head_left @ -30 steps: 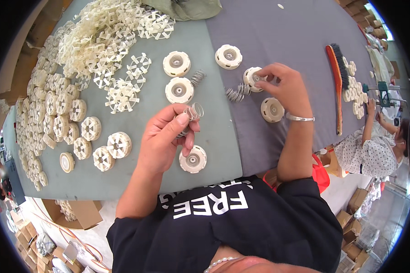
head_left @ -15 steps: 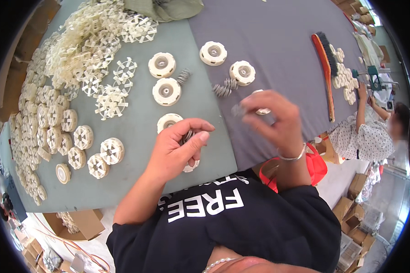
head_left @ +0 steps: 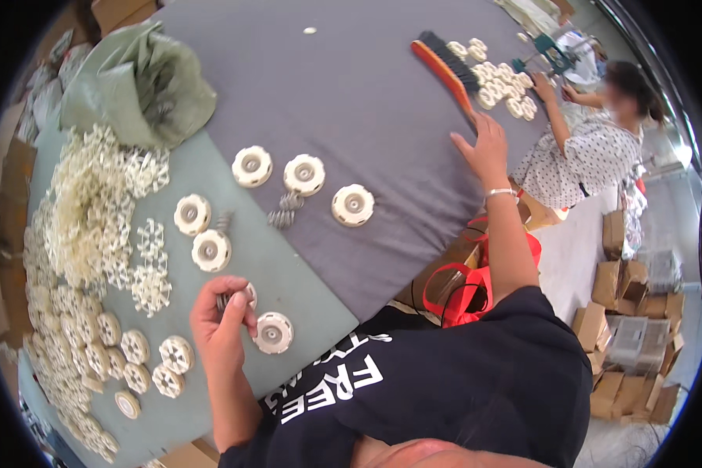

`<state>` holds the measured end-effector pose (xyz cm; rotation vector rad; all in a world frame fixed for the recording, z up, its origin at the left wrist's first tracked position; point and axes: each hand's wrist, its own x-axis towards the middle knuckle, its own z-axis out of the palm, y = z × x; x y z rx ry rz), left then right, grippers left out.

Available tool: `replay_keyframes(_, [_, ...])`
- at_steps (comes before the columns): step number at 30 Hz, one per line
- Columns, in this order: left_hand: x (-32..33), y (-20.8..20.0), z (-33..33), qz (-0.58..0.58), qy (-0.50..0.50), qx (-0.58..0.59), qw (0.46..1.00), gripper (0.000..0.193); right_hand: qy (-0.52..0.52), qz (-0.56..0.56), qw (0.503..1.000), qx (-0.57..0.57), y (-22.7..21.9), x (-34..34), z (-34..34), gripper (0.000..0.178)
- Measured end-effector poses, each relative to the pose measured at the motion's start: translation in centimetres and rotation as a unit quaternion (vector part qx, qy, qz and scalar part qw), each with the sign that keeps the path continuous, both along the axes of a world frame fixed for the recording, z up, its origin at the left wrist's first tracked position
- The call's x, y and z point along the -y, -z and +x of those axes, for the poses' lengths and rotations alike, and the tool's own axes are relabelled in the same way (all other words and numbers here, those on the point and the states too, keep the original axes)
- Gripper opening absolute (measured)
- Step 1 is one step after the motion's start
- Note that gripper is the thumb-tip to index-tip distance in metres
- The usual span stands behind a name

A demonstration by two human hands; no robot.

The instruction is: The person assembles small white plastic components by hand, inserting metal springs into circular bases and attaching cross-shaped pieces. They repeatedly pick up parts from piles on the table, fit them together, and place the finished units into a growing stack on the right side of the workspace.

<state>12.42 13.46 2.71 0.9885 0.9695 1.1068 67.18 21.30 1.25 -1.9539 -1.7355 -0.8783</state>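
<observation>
My left hand (head_left: 220, 324) is closed around a grey coil spring (head_left: 224, 301), partly hidden by the fingers, above a white round part. Just right of it lies another white round part (head_left: 274, 333). Far to the right, my right hand (head_left: 487, 154) reaches out with its thumb apart and no held thing visible. Its fingertips are at the handle end of a red-orange brush (head_left: 443, 72); whether they touch it I cannot tell. Between the hands lie white round parts (head_left: 353, 205) with recessed centres. Loose coil springs (head_left: 285, 210) rest among them, and one spring (head_left: 224, 222) sits farther left.
A pile of pale slotted pieces (head_left: 90, 210) and many assembled white discs (head_left: 78, 335) cover the left side. Behind them stands a green sack (head_left: 144, 86). Small white rings (head_left: 507, 82) lie beyond the brush, near another person (head_left: 589, 156). A red bag (head_left: 472, 292) is below the table edge.
The view has turned to the right. My right hand has moved from the round parts to the brush's handle end, and its spring no longer shows. My left hand still holds a spring.
</observation>
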Motion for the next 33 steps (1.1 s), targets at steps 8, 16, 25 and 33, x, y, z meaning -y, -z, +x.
replay_keyframes(8, [-0.7,1.0,-1.9,0.020,-0.073,0.019,0.997,0.017,-0.042,-0.125,0.949,-0.285,1.0,3.3,5.6,0.044])
replay_keyframes(16, [1.5,0.1,-2.5,0.041,-0.132,0.002,0.990,0.013,0.275,0.009,0.932,-0.236,3.3,10.8,17.0,0.036])
replay_keyframes(25, [1.0,-0.6,0.3,0.017,-0.099,0.004,0.995,0.013,0.305,-0.094,0.920,-0.229,2.7,6.0,25.0,0.032])
replay_keyframes(33, [0.7,0.4,1.1,-0.009,-0.105,0.012,0.994,0.012,0.244,-0.079,0.935,-0.247,3.4,4.2,25.2,0.036])
